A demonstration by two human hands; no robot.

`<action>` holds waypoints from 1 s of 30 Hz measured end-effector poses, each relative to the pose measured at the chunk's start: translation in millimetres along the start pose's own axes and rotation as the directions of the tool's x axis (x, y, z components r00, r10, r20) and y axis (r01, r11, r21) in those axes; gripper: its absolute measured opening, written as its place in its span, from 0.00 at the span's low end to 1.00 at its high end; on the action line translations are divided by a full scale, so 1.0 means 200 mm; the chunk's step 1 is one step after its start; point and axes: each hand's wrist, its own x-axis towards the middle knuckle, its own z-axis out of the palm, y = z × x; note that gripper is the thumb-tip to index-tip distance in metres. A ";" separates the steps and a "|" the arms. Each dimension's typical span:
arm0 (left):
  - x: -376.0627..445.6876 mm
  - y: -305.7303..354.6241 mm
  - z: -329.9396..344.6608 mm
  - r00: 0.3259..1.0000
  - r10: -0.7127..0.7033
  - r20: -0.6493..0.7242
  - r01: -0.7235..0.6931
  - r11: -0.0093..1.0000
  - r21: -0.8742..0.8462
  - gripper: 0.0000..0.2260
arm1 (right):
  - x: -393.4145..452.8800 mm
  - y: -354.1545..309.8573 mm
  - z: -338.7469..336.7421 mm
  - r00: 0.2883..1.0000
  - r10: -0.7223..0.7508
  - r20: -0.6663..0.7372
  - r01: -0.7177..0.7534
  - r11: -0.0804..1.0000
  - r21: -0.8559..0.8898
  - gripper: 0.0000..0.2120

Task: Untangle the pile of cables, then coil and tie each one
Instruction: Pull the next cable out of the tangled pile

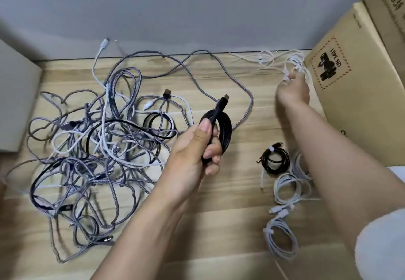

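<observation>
A tangled pile of grey braided, white and black cables (103, 148) covers the left of the wooden floor. My left hand (192, 148) is shut on a coiled black cable (223, 126), held above the floor with its plug sticking up. My right hand (292, 89) reaches to the far right and pinches a white tie from a loose bunch of white ties (276, 60) by the wall. One black coil with a white tie (275, 159) and two white coils (287, 190), (281, 240) lie on the floor at the right.
A large cardboard box (359, 78) stands at the right, close to the ties and my right arm. A grey panel (15, 104) borders the left. A grey wall runs along the back. A long grey braided cable (230, 78) loops across the middle floor.
</observation>
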 end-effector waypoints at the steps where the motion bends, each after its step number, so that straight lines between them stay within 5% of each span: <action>1: 0.01 0.00 0.00 1.000 -0.001 -0.008 0.001 1.000 0.003 0.12 | 0.04 0.02 0.01 1.000 0.003 0.009 -0.002 0.996 -0.091 0.17; 6: 0.03 0.00 -0.03 1.000 0.010 -0.004 -0.010 1.000 0.004 0.12 | 0.09 0.08 0.06 0.999 -0.051 0.005 0.051 0.975 -0.216 0.04; 10: -0.01 0.01 -0.05 0.999 0.050 -0.003 -0.050 0.998 0.031 0.12 | -0.05 0.09 0.06 0.972 -0.157 -0.172 0.146 0.986 -0.078 0.05; 12: -0.05 0.02 -0.05 0.996 0.090 -0.016 -0.089 0.994 0.067 0.12 | -0.18 0.08 0.03 0.913 -0.278 -0.297 0.308 0.950 0.058 0.05; 15: -0.11 0.02 -0.07 0.990 0.140 -0.025 -0.136 0.983 0.127 0.12 | -0.44 0.04 -0.07 0.826 -0.351 -0.441 0.512 0.795 0.326 0.04; 20: -0.28 0.02 -0.08 0.974 0.226 0.001 -0.221 0.949 0.226 0.13 | -1.12 -0.03 -0.29 0.795 -0.214 -0.568 0.597 0.440 0.671 0.02; 23: -0.37 0.01 -0.10 0.959 0.283 0.017 -0.275 0.914 0.299 0.12 | -1.45 -0.02 -0.35 0.875 -0.171 -0.452 0.483 0.340 0.807 0.05; 26: -0.48 -0.01 -0.10 0.939 0.339 0.065 -0.340 0.878 0.337 0.08 | -1.62 -0.01 -0.37 0.965 -0.219 -0.144 0.198 0.250 0.948 0.09; 30: -0.62 -0.05 -0.04 0.906 0.391 0.159 -0.420 0.798 0.433 0.07 | -1.72 0.02 -0.32 0.940 -0.235 0.248 -0.180 0.278 0.944 0.10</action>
